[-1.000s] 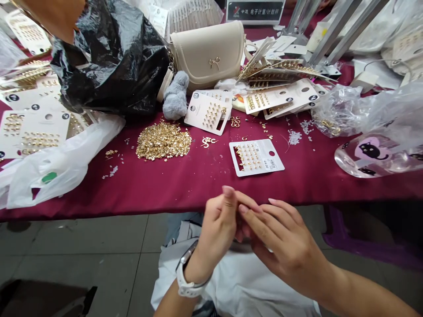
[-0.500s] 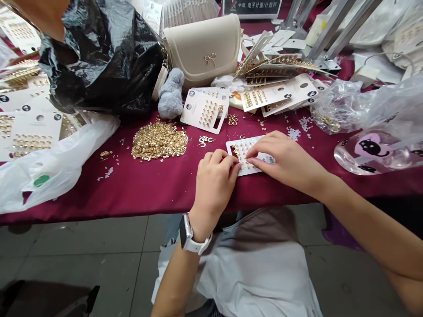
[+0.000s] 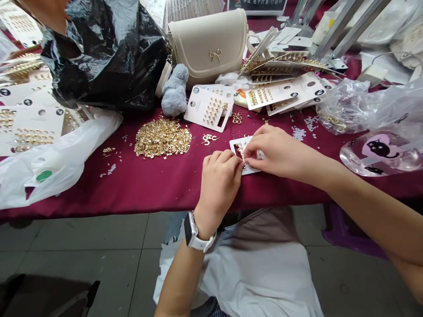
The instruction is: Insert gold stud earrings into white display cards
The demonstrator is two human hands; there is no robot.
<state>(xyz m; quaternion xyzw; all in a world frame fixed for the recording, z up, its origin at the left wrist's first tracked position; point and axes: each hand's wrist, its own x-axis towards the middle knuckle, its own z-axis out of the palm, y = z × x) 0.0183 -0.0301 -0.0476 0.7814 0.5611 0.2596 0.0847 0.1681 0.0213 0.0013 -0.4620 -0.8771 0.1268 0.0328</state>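
Observation:
A white earring card [image 3: 248,171] with rows of small gold studs lies near the table's front edge, partly hidden under my hands. My left hand [image 3: 220,182], with a white-banded watch on its wrist, is closed at the card's lower left, fingers curled and pinching its edge. Over the card's middle, my right hand [image 3: 276,152] pinches thumb and forefinger together, their tips touching those of my left hand. Whatever tiny piece sits between the right fingertips is too small to make out. Loose gold hooks [image 3: 209,139] and a heap of small gold pieces [image 3: 162,138] lie to the left.
Behind the heap stand a cream handbag [image 3: 211,44], a grey plush charm [image 3: 175,90] and a black plastic bag [image 3: 109,57]. Another studded card [image 3: 201,108] lies before the handbag. Stacked earring cards [image 3: 274,94] and a clear cat-print pouch [image 3: 380,154] are on the right.
My right hand has moved left and down, bringing its fingertips against those of my left hand. The whole view has shifted slightly.

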